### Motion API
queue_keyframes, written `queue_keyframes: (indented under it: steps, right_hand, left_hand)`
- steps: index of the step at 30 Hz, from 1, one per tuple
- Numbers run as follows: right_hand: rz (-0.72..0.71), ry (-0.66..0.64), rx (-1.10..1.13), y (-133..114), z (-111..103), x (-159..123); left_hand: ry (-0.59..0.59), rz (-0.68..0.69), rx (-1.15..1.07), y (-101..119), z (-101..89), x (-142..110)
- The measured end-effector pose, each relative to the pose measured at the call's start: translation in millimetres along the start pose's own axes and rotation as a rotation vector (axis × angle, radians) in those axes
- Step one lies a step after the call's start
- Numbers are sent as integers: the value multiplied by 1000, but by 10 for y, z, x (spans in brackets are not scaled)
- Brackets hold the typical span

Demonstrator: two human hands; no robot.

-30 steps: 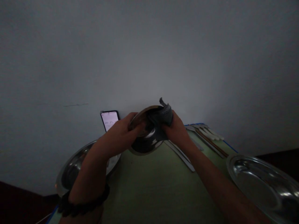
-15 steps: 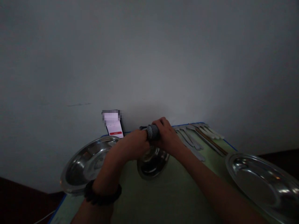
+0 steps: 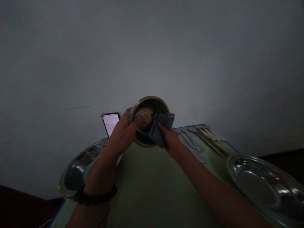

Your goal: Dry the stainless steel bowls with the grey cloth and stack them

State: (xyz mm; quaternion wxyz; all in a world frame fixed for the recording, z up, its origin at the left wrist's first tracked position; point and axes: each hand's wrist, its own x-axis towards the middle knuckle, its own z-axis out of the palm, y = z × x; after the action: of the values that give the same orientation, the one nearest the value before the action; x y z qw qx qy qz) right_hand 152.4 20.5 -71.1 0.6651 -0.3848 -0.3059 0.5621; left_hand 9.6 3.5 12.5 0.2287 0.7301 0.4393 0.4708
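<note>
A round metal bowl (image 3: 152,100) is held up above the table, tilted so its inside faces me. My left hand (image 3: 124,131) grips its left rim, with the thumb inside the bowl and the other fingers hidden behind it. In my right hand (image 3: 169,139) is a folded grey cloth (image 3: 162,126), held at the bowl's right rim and covering part of its inside. The right thumb lies on the cloth; the fingers behind it are hidden.
A large metal basin (image 3: 71,171) stands at the left, a metal tray (image 3: 258,190) at the right. Several utensils, including chopsticks (image 3: 213,145) and white-handled cutlery (image 3: 213,133), lie on the green table (image 3: 147,190). A phone (image 3: 110,122) leans against the wall.
The bowl has been lifted off the table and tilted towards me. My left hand has moved from the cloth to the bowl's rim. The bunched cloth is now spread flatter in my right hand.
</note>
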Motion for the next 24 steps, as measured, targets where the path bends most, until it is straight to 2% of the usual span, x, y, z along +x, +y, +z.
queue_keyframes:
  steps: [4, 8, 10, 13, 16, 18, 20, 22, 24]
  right_hand:
    - [-61, 18, -118, 115, -79, 62]
    - [-175, 60, -305, 66, -205, 121]
    - [-328, 38, -524, -20, -232, 113]
    - [-633, -21, -904, -148, -224, 56]
    - [-794, -52, -1017, -191, -208, -4]
    - [-771, -53, -1006, -164, -215, -16]
    - [-659, -21, -954, -112, -230, 3]
    - [-539, 23, -839, -43, -229, 37]
    - [-440, 48, -629, 48, -194, 55]
  left_hand:
    - [-152, -62, 58, 51, 21, -27]
    - [-201, -174, 335, 65, -103, -33]
    - [-251, -223, 449, 27, -184, -34]
    - [-418, -295, 504, -31, -247, -54]
    - [-582, -292, 486, -31, -214, -84]
    - [-604, -239, 494, -2, -176, -92]
    - [-578, -197, 515, 24, -161, -88]
    - [-525, -169, 505, 24, -174, -78]
    - [-407, -145, 422, 0, -194, -75]
